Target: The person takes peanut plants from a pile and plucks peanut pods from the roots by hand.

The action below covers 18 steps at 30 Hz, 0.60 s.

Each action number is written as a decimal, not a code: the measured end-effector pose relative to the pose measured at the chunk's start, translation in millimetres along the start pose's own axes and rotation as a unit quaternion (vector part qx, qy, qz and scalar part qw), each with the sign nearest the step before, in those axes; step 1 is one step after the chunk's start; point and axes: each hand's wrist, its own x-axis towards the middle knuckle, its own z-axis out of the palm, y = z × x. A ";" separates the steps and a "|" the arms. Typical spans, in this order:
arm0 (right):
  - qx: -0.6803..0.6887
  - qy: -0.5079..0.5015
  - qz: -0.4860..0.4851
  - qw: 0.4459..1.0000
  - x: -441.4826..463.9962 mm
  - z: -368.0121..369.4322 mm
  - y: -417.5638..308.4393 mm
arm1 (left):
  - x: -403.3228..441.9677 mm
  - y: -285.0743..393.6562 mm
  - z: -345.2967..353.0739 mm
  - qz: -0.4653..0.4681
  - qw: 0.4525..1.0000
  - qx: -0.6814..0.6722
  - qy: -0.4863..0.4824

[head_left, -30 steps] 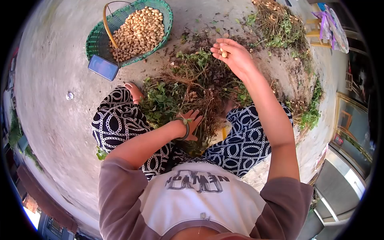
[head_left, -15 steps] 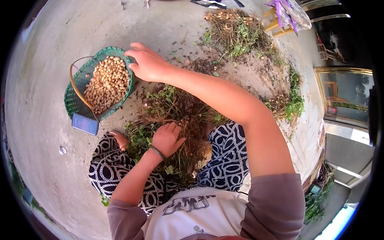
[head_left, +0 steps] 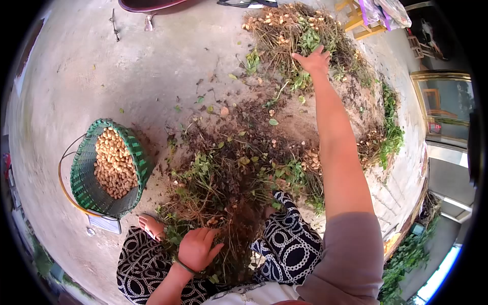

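Observation:
My right hand (head_left: 314, 62) is stretched far forward, thumb and fingers spread, at the near edge of a heap of uprooted peanut plants (head_left: 277, 38) with pods on their roots. It holds nothing that I can see. My left hand (head_left: 195, 250), with a dark band on the wrist, rests low over more peanut plants (head_left: 218, 178) between my legs. Its thumb stands apart from the loosely bent fingers; the fingertips are partly hidden. On the left, a green woven basket (head_left: 142, 157) with a brown handle holds many picked peanuts (head_left: 116, 162).
A phone (head_left: 105, 223) lies by the basket, partly covered by it. Soil and leaf scraps litter the concrete floor (head_left: 152, 66). A wooden stool (head_left: 363, 25) with a plastic bag stands far right, and a dark red basin (head_left: 150, 5) at the top edge.
My right hand has moved from beside the basket out to the far plant heap. My left hand stays on the near plants. The view has shifted, so the basket sits lower.

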 end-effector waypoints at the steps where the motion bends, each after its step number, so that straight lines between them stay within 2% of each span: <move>1: 0.040 -0.016 0.022 0.999 11.1 5.4 -5.5 | 6.7 -3.5 -0.3 -0.013 1.000 -0.002 -0.011; 5: 0.068 -0.067 0.028 0.995 19.0 35.6 -23.3 | 21.0 -11.4 2.0 -0.028 0.999 0.015 -0.015; 7: 0.014 0.038 -0.039 0.998 17.9 57.5 -18.0 | 24.9 -10.5 -2.2 -0.022 0.999 0.019 -0.017; 8: 0.019 0.024 -0.066 0.997 9.8 54.7 -14.0 | 25.3 -9.7 -4.4 -0.018 0.999 0.021 -0.015; 10: 0.028 0.001 -0.120 0.992 -26.7 42.9 6.0 | 23.9 -8.5 -9.1 -0.016 0.999 0.035 -0.021; 11: 0.041 0.034 -0.164 0.985 -49.0 43.7 20.0 | 22.9 -8.1 -10.2 -0.014 0.999 0.042 -0.023; 12: 0.051 -0.028 -0.159 0.985 -71.4 40.3 30.9 | 21.4 -7.9 -9.2 -0.008 0.999 0.047 -0.017; 14: 0.051 -0.034 -0.209 0.976 -118.3 54.2 60.0 | 15.6 -6.9 -4.2 0.001 0.998 0.057 -0.010; 15: 0.029 0.006 -0.269 0.963 -142.9 56.6 74.4 | 13.6 -5.3 -3.4 0.010 0.998 0.064 -0.011; 18: 0.002 -0.006 -0.340 0.940 -203.2 70.1 110.6 | 10.4 -0.6 -0.7 0.023 0.996 0.081 -0.016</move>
